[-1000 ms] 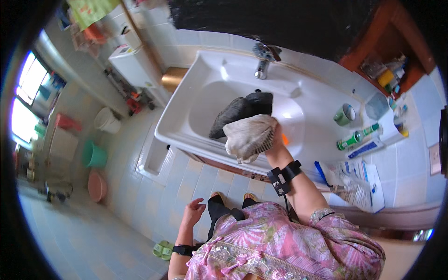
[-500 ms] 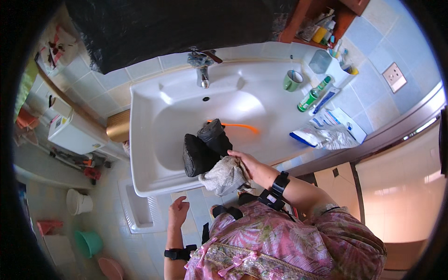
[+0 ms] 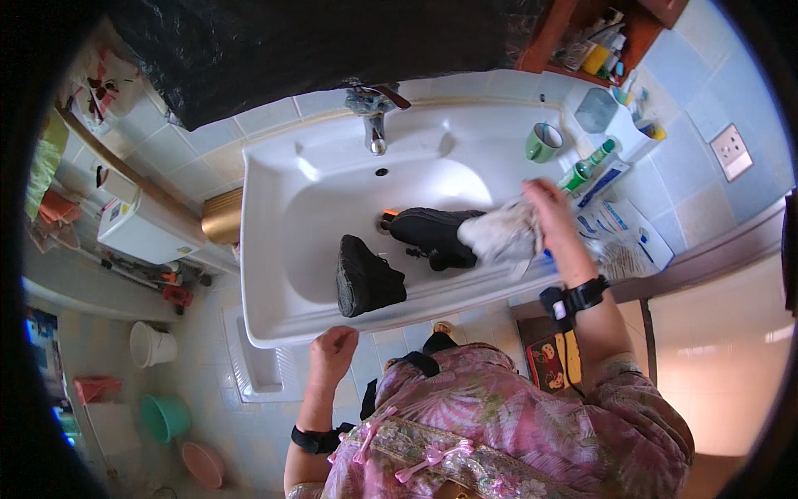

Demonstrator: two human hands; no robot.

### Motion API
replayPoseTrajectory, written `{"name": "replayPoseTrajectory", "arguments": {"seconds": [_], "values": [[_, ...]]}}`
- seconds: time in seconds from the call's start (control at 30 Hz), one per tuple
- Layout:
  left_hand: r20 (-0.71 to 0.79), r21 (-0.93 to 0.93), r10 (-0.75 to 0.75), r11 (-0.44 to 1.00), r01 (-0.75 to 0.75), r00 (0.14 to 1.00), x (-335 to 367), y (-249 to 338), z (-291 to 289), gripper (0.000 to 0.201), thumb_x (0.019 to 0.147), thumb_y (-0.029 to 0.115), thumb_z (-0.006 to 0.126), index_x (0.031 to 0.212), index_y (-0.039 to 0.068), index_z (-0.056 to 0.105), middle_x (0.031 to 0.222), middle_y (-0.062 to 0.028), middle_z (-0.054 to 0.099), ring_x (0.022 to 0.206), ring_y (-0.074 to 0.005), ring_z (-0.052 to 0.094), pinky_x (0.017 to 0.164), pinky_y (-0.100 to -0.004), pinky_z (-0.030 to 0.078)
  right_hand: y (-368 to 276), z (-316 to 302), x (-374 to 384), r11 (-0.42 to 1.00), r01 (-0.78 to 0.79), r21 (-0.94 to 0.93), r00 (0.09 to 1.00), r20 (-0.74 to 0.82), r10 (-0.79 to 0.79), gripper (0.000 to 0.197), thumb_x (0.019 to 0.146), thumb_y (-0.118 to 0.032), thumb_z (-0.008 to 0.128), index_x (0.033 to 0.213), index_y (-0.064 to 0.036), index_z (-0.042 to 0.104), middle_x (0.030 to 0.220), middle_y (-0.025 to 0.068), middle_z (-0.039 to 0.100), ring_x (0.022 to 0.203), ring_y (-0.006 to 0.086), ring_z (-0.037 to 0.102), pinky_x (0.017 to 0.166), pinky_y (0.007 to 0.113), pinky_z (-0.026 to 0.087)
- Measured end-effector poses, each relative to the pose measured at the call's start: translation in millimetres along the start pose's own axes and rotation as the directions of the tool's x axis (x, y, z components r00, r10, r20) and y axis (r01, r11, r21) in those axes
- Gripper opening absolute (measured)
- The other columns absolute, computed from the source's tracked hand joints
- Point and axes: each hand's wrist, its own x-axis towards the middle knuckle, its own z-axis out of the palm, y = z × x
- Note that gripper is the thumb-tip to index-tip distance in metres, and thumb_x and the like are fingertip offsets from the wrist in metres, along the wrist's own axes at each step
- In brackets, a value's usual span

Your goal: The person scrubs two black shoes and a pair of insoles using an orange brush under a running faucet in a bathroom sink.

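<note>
My right hand (image 3: 555, 218) is closed on a pale, crumpled cloth (image 3: 503, 233) over the right side of the sink. The cloth overlaps the right end of a black shoe (image 3: 432, 233) lying in the basin. To the left, a second black shoe (image 3: 366, 279) rests at the sink's front, its sole toward the left. Behind the first shoe shows the orange and black end of a slim object (image 3: 388, 217), mostly hidden. My left hand (image 3: 334, 349) is at the front edge of the white sink (image 3: 270, 249), fingers curled in, with nothing visible in them.
A chrome faucet (image 3: 376, 133) stands at the back. Along the right are a green mug (image 3: 544, 143), a green bottle (image 3: 588, 166), a toothpaste tube (image 3: 604, 181) and a plastic package (image 3: 619, 233). Buckets and basins (image 3: 165, 418) stand on the floor at left.
My right hand and the cloth have moved right and farther back. One shoe has shifted right, covering most of the orange object. My left hand has risen toward the sink edge, fingers now curled.
</note>
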Motion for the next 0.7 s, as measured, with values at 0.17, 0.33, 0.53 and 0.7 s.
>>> {"name": "replayPoseTrajectory", "arguments": {"seconds": [0.17, 0.33, 0.53, 0.7], "values": [[0.065, 0.045, 0.086, 0.995, -0.089, 0.994, 18, 55, 26, 0.017, 0.074, 0.012, 0.064, 0.087, 0.002, 0.062, 0.065, -0.0090, 0.062, 0.057, -0.0110, 0.057, 0.055, -0.0243, 0.046, 7, -37, 67, 0.617, 0.336, -0.711, 0.915, 0.091, -0.393, 0.026, 0.073, -0.024, 0.064, 0.092, -0.0062, 0.058, 0.081, 0.0095, 0.061, 0.073, 0.0218, 0.058, 0.065, 0.030, 0.045], [0.075, 0.106, 0.000, 0.994, -0.008, 0.997, 24, 58, 52, 0.022, 0.074, 0.015, 0.064, 0.091, 0.002, 0.061, 0.067, -0.0107, 0.062, 0.058, -0.0164, 0.060, 0.056, -0.0269, 0.047, 56, -49, 86, 0.212, 0.502, -0.838, 0.861, 0.462, -0.213, 0.047, 0.068, -0.034, 0.065, 0.107, -0.0093, 0.055, 0.108, 0.0148, 0.056, 0.097, 0.0327, 0.053, 0.084, 0.039, 0.043], [-0.135, 0.283, 0.020, 0.959, 0.019, 0.991, 30, 58, 62, 0.023, 0.073, 0.020, 0.065, 0.088, 0.003, 0.061, 0.070, -0.0118, 0.063, 0.060, -0.0222, 0.061, 0.057, -0.0300, 0.048, 76, 1, 71, 0.412, 0.373, -0.831, 0.796, 0.515, 0.317, 0.082, 0.057, -0.047, 0.069, 0.123, -0.0067, 0.042, 0.107, 0.0193, 0.056, 0.100, 0.0326, 0.053, 0.086, 0.038, 0.042], [-0.353, 0.498, 0.080, 0.859, 0.115, 0.932, 46, 61, 56, 0.026, 0.071, 0.021, 0.066, 0.092, 0.006, 0.060, 0.073, -0.0097, 0.062, 0.062, -0.0239, 0.060, 0.057, -0.0325, 0.047, 85, 12, 67, 0.501, 0.375, -0.780, 0.712, 0.588, 0.383, 0.085, 0.048, -0.046, 0.075, 0.118, -0.0075, 0.047, 0.107, 0.0185, 0.057, 0.100, 0.0323, 0.053, 0.087, 0.037, 0.041]]}}
